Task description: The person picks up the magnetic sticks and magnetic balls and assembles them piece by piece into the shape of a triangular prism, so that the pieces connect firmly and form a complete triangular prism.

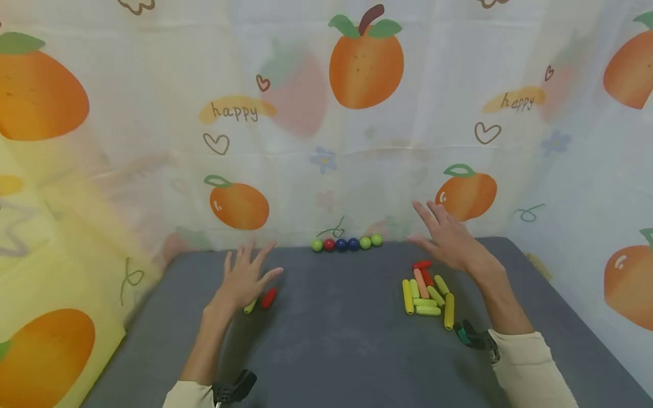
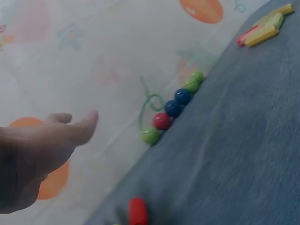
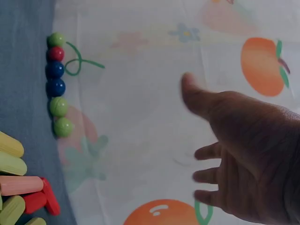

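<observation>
My left hand (image 1: pixel 245 282) hovers at the left side of the table with fingers spread, holding nothing. Close under it lie a red stick (image 1: pixel 268 298) and a yellow-green stick (image 1: pixel 250 306), the latter partly hidden by the hand. On the right, my right hand (image 1: pixel 450 242) is raised near the back edge, fingers apart and nothing in its grasp. Below that hand is a cluster of short round-ended sticks: a yellow stick (image 1: pixel 408 297), a salmon stick (image 1: pixel 420 283), a red stick (image 1: pixel 422 264) and several yellow-green ones. In the right wrist view the thumb (image 3: pixel 194 96) stands away from the fingers.
Along the table's back edge runs a row of small balls: a red ball (image 1: pixel 329 245), a dark blue ball (image 1: pixel 341 245), another blue one and several green ones. Behind them hangs a fruit-printed curtain (image 1: pixel 367 170), meeting the dark grey table (image 1: pixel 336 340).
</observation>
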A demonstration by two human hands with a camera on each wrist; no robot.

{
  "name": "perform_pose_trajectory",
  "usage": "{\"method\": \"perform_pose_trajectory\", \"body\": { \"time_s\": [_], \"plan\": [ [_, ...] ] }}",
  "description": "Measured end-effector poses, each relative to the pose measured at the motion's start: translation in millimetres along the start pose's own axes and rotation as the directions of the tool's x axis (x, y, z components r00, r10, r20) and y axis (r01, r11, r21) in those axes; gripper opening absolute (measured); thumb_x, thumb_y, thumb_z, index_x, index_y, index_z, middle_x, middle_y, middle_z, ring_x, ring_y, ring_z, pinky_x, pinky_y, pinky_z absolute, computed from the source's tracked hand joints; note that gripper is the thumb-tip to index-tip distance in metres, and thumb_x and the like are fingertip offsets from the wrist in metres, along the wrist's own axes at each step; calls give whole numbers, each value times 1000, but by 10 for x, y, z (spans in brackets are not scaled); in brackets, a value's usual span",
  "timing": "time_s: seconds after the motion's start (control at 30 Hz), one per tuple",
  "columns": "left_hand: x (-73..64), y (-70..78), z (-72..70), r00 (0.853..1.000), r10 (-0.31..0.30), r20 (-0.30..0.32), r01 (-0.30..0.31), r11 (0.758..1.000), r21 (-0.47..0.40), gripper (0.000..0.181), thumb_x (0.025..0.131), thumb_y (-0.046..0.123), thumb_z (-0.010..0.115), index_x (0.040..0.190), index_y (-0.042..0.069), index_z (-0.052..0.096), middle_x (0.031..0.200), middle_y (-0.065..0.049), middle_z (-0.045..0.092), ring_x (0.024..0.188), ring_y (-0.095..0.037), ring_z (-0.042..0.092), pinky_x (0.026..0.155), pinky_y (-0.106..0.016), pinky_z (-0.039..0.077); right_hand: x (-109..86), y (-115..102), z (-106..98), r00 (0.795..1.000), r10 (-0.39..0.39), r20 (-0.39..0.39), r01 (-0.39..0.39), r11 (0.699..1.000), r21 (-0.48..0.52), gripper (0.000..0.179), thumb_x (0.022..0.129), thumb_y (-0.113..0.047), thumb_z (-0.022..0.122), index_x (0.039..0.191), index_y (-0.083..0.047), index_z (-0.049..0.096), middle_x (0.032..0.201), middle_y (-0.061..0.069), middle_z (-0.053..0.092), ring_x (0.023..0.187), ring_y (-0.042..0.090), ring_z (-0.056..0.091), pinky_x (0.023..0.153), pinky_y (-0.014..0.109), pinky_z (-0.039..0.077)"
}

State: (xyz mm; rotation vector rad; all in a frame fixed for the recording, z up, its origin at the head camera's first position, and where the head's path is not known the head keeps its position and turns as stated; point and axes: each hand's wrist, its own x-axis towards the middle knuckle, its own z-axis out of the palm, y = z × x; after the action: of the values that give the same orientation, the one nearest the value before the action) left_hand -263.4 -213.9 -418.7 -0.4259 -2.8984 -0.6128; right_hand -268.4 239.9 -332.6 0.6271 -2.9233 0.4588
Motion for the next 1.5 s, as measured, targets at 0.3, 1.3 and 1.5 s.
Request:
{"method": "perform_pose_trajectory", "body": {
  "time_s": [0.3,1.3,1.5],
  "plan": [
    [479,298,404,995,12,100,-11,1000,-17,64,110,32,54,164,7,30,163,-24,40,152,-43,37,123,-72,20,-351,-48,118,995,-28,100,26,1000,16,84,103,-36,67,166,-5,20,166,33,27,148,57,34,112,73,36],
    [1088,254,1036,1000,23,18,-25,994,104,50,99,11,66,146,8,50,137,-27,58,121,-47,62,93,-64,54,-755,68,939,959,-54,278,88,990,-113,36,86,-21,87,111,-12,63,92,-2,54,74,11,44,64,29,39],
    [1109,279,1093,998,23,58,-30,992,121,47,103,12,59,150,15,52,153,-18,52,137,-47,52,98,-72,47,-716,-10,1037,954,50,297,-16,993,-114,33,85,-12,87,102,-16,59,79,-5,52,68,13,47,62,32,40]
  ]
}}
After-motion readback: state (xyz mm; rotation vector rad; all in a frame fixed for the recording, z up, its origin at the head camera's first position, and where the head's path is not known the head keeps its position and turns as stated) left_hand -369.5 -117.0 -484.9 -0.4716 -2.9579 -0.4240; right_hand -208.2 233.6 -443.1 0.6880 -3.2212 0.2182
